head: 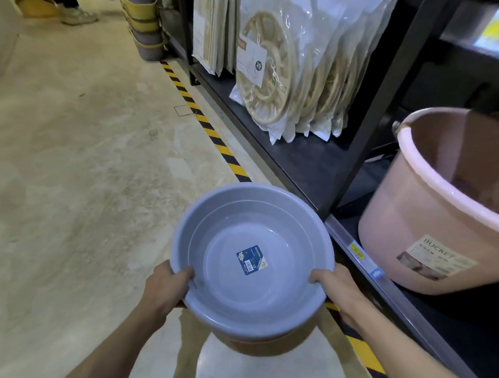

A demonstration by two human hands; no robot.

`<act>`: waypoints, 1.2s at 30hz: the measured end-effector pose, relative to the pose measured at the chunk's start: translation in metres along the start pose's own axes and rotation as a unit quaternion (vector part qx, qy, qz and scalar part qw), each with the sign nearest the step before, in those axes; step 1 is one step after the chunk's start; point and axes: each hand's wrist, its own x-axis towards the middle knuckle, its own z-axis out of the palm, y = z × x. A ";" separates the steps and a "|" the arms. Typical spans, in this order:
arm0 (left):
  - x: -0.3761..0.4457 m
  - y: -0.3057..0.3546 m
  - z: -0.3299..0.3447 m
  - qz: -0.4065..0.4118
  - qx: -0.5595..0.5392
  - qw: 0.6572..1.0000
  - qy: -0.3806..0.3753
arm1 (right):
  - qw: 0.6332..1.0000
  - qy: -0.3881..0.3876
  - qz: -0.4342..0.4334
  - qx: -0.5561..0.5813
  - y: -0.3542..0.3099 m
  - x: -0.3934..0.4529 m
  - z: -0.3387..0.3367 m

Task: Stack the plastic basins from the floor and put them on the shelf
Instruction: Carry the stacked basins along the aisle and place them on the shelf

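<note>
Blue-grey plastic marks the top basin [252, 263], nested in a brown basin [265, 345] whose lower wall shows beneath it; I carry this stack clear of the floor [82, 168], near the middle of the view. My left hand [163, 285] grips the rim on the left, thumb hooked over the edge and inside; my right hand [335, 285] grips the rim on the right in the same way. The fingers under the rim are hidden, so I cannot tell how they lie. A blue label [251, 259] sits on the basin's bottom.

Stacking looks finished, to judge by the nested pair; the step in hand is the carry to the shelf [298, 157]. The next move probably calls for swinging the stack right, over the shelf's metal edge rail [359, 258], and finding a bare place.

To the right, a pink bucket [435, 225] fills the near bay, so room there seems scant. Farther along, bagged beige hoops [300, 79] stand upright. Yellow-and-black hazard tape [207, 124] runs along the floor beside the shelf. Far off stand stacked tubs [144, 23] and someone's shoe [78, 15].
</note>
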 end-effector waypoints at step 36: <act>-0.322 0.679 -0.363 0.246 -0.090 0.955 -0.141 | 0.944 0.132 -0.213 0.214 -0.658 -0.488 -0.176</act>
